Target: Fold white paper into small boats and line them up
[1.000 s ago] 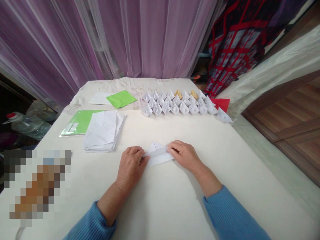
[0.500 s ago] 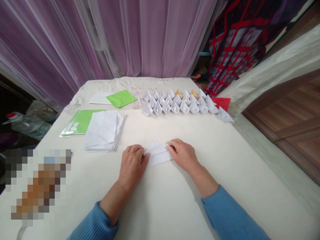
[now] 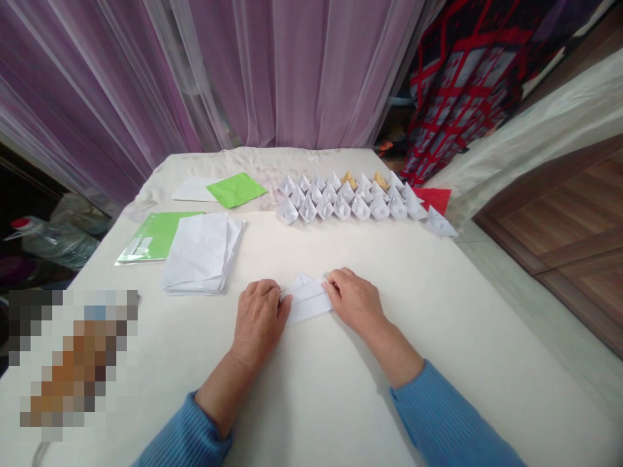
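A partly folded sheet of white paper (image 3: pixel 309 301) lies on the table between my hands, with a small peak at its far edge and a flat band along the near side. My left hand (image 3: pixel 260 314) grips its left end, thumb on the near side and fingers curled. At the other end, my right hand (image 3: pixel 354 299) pinches the paper's upper right corner between thumb and fingers. The fingertips of both hands are partly hidden. Beyond them stand rows of folded paper boats (image 3: pixel 342 206), mostly white with a couple of yellow ones.
A stack of white paper (image 3: pixel 197 254) lies at the left, overlapping a green packet (image 3: pixel 154 237). Behind are a green sheet (image 3: pixel 237 189) and a white sheet (image 3: pixel 195 189). Red paper (image 3: pixel 435 198) lies beside the boats. A blurred-out object (image 3: pixel 78 363) is at the near left.
Hardly anything differs. Both hands keep hold of the folded paper in the same place, and the view has shifted very slightly.
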Available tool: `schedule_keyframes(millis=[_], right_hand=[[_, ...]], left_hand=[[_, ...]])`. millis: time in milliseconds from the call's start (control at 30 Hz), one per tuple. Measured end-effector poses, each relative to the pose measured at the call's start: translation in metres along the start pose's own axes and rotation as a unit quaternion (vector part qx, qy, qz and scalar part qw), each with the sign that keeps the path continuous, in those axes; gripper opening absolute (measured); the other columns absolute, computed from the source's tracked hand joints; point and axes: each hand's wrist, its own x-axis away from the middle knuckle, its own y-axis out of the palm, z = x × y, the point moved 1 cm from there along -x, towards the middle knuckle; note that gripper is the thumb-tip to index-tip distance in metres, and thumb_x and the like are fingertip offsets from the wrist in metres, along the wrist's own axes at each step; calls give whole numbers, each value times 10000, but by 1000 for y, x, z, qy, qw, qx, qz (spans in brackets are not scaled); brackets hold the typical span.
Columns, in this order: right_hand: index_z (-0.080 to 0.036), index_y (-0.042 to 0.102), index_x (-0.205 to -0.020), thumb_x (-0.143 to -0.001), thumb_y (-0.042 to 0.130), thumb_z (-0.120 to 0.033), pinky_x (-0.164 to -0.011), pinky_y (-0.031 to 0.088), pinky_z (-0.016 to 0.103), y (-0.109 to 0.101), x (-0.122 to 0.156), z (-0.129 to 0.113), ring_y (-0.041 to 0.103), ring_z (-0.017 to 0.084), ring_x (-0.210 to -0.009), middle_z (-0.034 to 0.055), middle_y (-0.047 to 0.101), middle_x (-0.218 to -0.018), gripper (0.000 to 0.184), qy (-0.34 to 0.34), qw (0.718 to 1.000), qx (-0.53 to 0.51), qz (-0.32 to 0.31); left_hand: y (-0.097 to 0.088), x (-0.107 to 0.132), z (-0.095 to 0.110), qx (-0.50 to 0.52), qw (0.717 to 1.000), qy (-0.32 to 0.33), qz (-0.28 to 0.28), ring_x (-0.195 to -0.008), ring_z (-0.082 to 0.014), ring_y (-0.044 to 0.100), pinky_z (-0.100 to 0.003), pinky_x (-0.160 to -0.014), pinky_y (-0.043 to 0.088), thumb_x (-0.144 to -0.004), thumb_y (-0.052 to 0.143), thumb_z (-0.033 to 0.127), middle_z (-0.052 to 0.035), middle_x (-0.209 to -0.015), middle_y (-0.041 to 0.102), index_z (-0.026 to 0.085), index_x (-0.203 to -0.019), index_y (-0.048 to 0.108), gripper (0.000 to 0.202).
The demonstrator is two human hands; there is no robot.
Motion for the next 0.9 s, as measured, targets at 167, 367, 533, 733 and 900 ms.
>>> schedule_keyframes(millis=[167, 367, 533, 733, 900], right_hand=[[-232, 607, -849, -932, 520, -305, -602, 337, 268, 0, 0, -1, 593, 155, -740, 17, 636, -909, 141, 19, 1000, -9, 6], [-241, 583, -961, -893, 570, -240, -614, 327, 244, 1, -1, 2, 597, 141, -782, -15, 655, -938, 69, 56, 997, -58, 5], [-261, 616, -928, -912, 495, -211, -600, 330, 243, 5, 1, 5, 583, 126, -759, -18, 633, -987, 132, 20, 998, -58, 26], [-294, 670, -967, -911, 456, -170, -647, 374, 238, 8, 3, 7, 595, 120, -796, -23, 634, -1068, 254, -6, 998, -46, 33], [-273, 668, -950, -895, 483, -187, -640, 371, 242, 6, 5, 2, 596, 122, -780, -8, 632, -1042, 211, -10, 999, -23, 45]], left_hand=[[-2, -2, 2, -13, 999, -19, -29, -900, -238, 548, -406, -838, 444, -915, 533, 301, -68, -919, 626, 195, -724, 563, 221], [-3, -3, 3, -8, 999, -28, -44, -892, -238, 538, -403, -836, 437, -905, 543, 304, -65, -902, 605, 205, -696, 516, 233], [-3, -1, 2, 12, 998, -47, -29, -900, -245, 531, -406, -836, 443, -886, 560, 266, -62, -900, 589, 202, -851, 532, 78], [-5, -2, 1, 41, 997, -58, -41, -959, -240, 548, -391, -844, 443, -870, 544, 178, -63, -1028, 589, 222, -956, 600, 111], [-7, -3, 2, 25, 997, -37, -68, -963, -234, 555, -380, -831, 430, -919, 492, 230, -48, -1001, 611, 248, -898, 646, 156]])
